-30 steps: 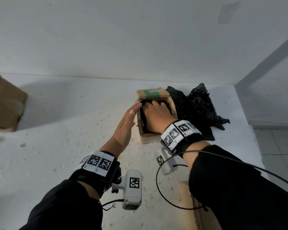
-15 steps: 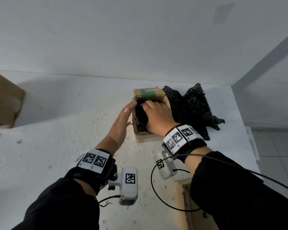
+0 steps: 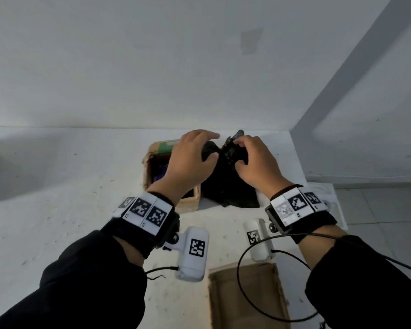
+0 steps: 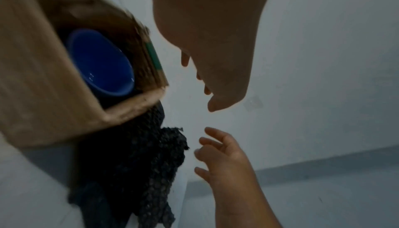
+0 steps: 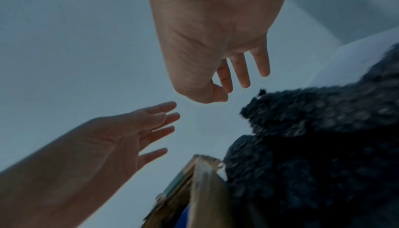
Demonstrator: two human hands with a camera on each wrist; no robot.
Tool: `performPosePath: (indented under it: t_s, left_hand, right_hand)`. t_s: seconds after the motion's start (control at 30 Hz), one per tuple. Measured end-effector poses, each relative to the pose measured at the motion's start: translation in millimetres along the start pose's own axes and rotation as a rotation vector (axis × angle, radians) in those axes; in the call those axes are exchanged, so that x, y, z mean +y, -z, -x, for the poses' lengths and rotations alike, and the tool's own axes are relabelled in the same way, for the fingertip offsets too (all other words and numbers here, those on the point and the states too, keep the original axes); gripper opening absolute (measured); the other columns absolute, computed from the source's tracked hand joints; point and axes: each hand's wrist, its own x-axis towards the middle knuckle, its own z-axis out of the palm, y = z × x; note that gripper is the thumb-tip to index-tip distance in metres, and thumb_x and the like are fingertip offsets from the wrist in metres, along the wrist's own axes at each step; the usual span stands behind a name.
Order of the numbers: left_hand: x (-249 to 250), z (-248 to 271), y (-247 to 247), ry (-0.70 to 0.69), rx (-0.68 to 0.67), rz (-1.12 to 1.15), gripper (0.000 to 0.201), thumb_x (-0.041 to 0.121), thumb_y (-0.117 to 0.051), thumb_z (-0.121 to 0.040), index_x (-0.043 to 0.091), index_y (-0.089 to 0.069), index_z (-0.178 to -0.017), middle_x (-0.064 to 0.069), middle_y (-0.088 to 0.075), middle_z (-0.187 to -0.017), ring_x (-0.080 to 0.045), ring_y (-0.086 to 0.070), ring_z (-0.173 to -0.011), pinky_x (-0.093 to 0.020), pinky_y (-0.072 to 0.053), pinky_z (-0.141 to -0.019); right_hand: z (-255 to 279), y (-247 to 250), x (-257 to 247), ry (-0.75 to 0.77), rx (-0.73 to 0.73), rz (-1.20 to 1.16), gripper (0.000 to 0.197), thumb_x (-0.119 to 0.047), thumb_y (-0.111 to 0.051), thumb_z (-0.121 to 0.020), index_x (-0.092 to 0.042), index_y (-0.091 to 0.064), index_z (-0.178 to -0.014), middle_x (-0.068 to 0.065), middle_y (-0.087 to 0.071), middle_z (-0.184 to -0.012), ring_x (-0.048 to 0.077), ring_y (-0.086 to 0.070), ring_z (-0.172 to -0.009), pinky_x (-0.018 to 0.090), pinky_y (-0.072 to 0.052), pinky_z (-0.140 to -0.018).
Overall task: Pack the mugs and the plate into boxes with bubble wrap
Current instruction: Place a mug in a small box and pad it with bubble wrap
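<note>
L grip: my left hand (image 3: pixel 190 160) hovers above the black bubble wrap (image 3: pixel 226 186), fingers loose, holding nothing | R grip: my right hand (image 3: pixel 254 162) likewise apart and empty | blue mug (image 4: pixel 101 62) sits inside the small cardboard box (image 3: pixel 152 160) | box on white counter (image 3: pixel 69 198), wrap just beside it

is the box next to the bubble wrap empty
No, the left wrist view shows a blue mug sitting inside the box, beside the black bubble wrap.
</note>
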Motion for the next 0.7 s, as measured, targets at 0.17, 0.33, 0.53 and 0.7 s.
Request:
performPosePath:
  t_s: [0.17, 0.33, 0.53, 0.7]
  left_hand:
    - [15.7, -34.3, -48.5, -0.040, -0.302, -0.091, 0.057, 0.005, -0.055, -0.082, 0.025, -0.046, -0.134, 0.004, -0.045, -0.139, -0.019, -0.042, -0.128, -0.034, -0.042, -0.098]
    - [2.0, -48.9, -82.0, 0.054, -0.462, -0.282, 0.065, 0.006, -0.062, -0.078, 0.023, -0.042, -0.137, 0.000, -0.039, -0.142, -0.026, -0.045, -0.123, -0.036, -0.044, -0.095]
    - [-4.9, -52.2, -84.1, 0.056, -0.337, -0.389, 0.024, 0.018, -0.061, -0.082, 0.022, -0.064, -0.106, -0.002, -0.052, -0.120, -0.025, -0.048, -0.112, -0.033, -0.042, -0.082]
    - [6.1, -59.3, -63.1, 0.006, -0.204, -0.216, 0.015, 0.019, -0.063, -0.082, 0.015, -0.064, -0.096, -0.002, -0.058, -0.127, -0.025, -0.051, -0.115, -0.035, -0.044, -0.090]
  right_hand:
    - [-3.1, -2.3, 47.9, -0.168, -0.081, 0.074, 0.055, -0.042, -0.066, -0.079, -0.021, -0.046, -0.126, 0.006, -0.048, -0.122, 0.024, -0.048, -0.114, 0.036, -0.045, -0.084]
    - [-5.6, -31.3, 64.1, -0.223, -0.126, 0.079, 0.051, -0.055, -0.065, -0.074, -0.028, -0.053, -0.115, 0.007, -0.048, -0.107, 0.027, -0.050, -0.100, 0.040, -0.051, -0.079]
    - [-9.2, -45.5, 68.7, -0.221, -0.071, 0.004, 0.021, -0.034, -0.061, -0.081, -0.027, -0.067, -0.100, 0.007, -0.051, -0.116, 0.032, -0.046, -0.112, 0.041, -0.045, -0.087]
    - [-18.0, -23.3, 58.6, -0.132, 0.063, -0.115, 0.018, -0.025, -0.062, -0.081, -0.017, -0.068, -0.096, 0.001, -0.044, -0.139, 0.019, -0.033, -0.134, 0.049, -0.009, -0.114]
